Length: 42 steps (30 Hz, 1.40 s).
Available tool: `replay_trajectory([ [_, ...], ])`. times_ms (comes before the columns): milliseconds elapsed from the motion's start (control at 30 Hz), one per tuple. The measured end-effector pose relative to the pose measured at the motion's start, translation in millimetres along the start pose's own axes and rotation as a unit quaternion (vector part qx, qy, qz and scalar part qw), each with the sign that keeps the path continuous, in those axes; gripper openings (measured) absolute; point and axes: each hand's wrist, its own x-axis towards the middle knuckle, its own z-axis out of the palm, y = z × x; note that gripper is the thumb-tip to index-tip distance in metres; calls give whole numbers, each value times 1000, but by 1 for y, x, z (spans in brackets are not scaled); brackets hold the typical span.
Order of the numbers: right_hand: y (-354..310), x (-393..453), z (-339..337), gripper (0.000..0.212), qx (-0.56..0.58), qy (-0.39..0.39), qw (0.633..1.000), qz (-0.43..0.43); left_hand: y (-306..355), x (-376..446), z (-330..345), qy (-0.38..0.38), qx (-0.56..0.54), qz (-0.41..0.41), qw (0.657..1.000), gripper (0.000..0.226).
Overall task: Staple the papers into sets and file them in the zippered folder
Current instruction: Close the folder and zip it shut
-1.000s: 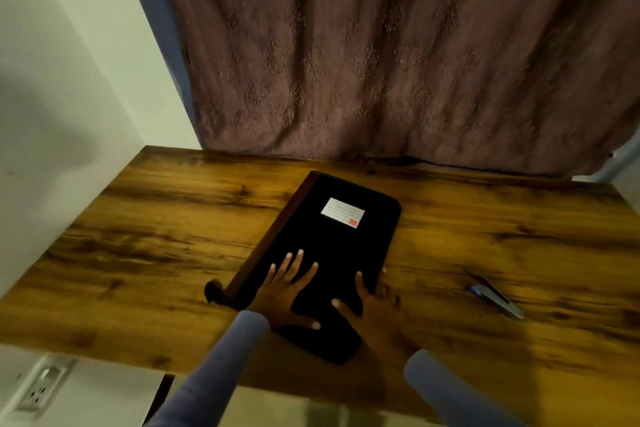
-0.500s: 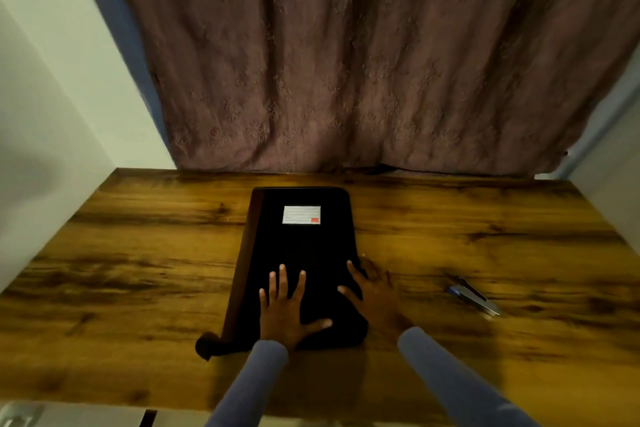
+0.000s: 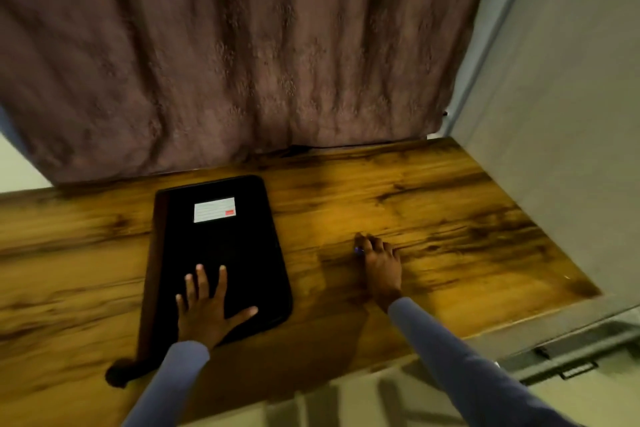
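Note:
A black zippered folder (image 3: 221, 246) with a white label (image 3: 214, 209) lies closed on the wooden table (image 3: 450, 211). My left hand (image 3: 207, 305) presses flat on the folder's near end, fingers spread. To the right, my right hand (image 3: 381, 263) lies over the small metal stapler (image 3: 358, 250), its fingers curled round it. Only the stapler's bluish tip shows at the fingertips. No loose papers are in view.
A dark strap loop (image 3: 119, 371) sticks out at the folder's near left corner. A brownish curtain (image 3: 242, 62) hangs along the table's far edge. A grey wall (image 3: 554, 114) bounds the table on the right.
My right hand left the folder's right edge and moved right onto the stapler. The left hand stayed flat on the folder. The view swung to the right.

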Motion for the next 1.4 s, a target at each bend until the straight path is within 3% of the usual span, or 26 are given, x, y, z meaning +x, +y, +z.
replay_trajectory([
  [267, -105, 24, 6, 31, 114, -36, 988, -100, -1, -7, -5, -5, -31, -14, 999, 153],
  [367, -129, 42, 7, 31, 120, -20, 988, -96, -1, -8, -9, -9, -34, -11, 999, 155],
  [633, -121, 61, 19, 26, 158, 7, 986, -47, -5, -9, -10, -9, -44, 7, 999, 159],
  [967, -124, 58, 20, 49, 217, 27, 976, 9, -12, -5, -7, -11, -26, 30, 999, 159],
  [1400, -130, 51, 20, 44, 180, 32, 983, 24, -18, -6, -3, 9, -33, 45, 998, 157],
])
